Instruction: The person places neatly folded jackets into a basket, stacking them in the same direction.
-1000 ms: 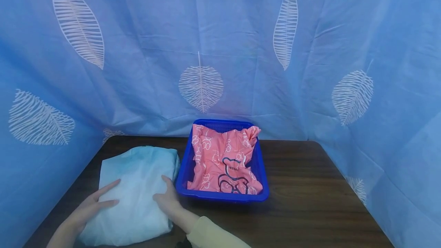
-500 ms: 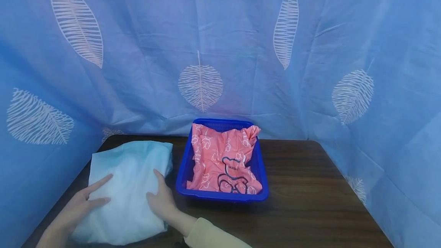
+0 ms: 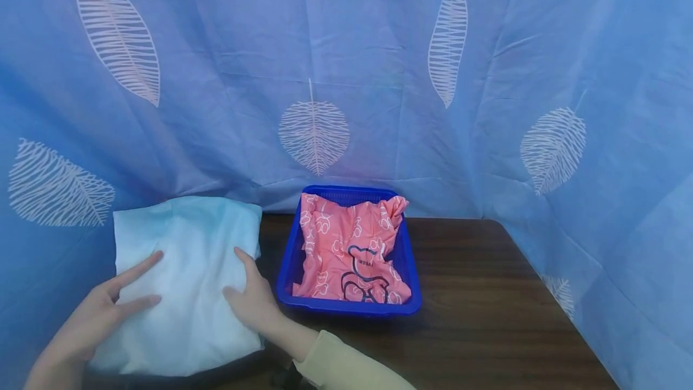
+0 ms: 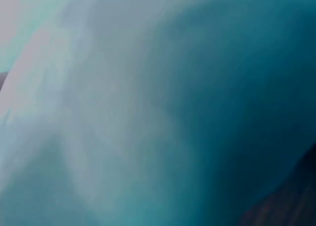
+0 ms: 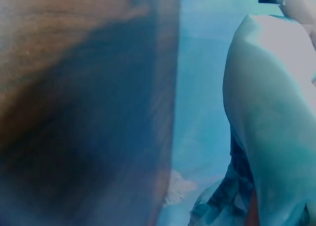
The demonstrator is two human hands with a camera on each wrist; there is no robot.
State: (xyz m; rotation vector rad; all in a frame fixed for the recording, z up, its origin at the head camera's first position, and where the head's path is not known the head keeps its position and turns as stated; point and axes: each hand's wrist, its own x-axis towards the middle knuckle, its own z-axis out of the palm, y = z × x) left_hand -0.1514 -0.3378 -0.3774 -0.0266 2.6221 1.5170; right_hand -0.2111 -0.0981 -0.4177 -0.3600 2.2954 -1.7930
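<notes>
A folded cloth (image 3: pixel 184 294), white fading to teal along its far edge, is lifted at the left of the head view. My left hand (image 3: pixel 103 312) grips its left side, thumb and index finger on top, the other fingers hidden beneath. On the right side, my right hand (image 3: pixel 254 300) holds it the same way. Pale fabric (image 4: pixel 118 97) fills most of the left wrist view. In the right wrist view the bundle (image 5: pixel 276 112) stands off the tabletop, and a patterned fold (image 5: pixel 222 201) hangs below it.
Right of the bundle, a blue plastic basket (image 3: pixel 349 306) holds a pink cloth (image 3: pixel 346 245) with white bear prints. Both stand on a dark wooden table (image 3: pixel 476 306). A blue curtain (image 3: pixel 379 77) with white leaf prints encloses the back and sides.
Both hands have raised the folded cloth and carried it left and away from the basket, toward the table's left edge. The basket and pink cloth have not moved.
</notes>
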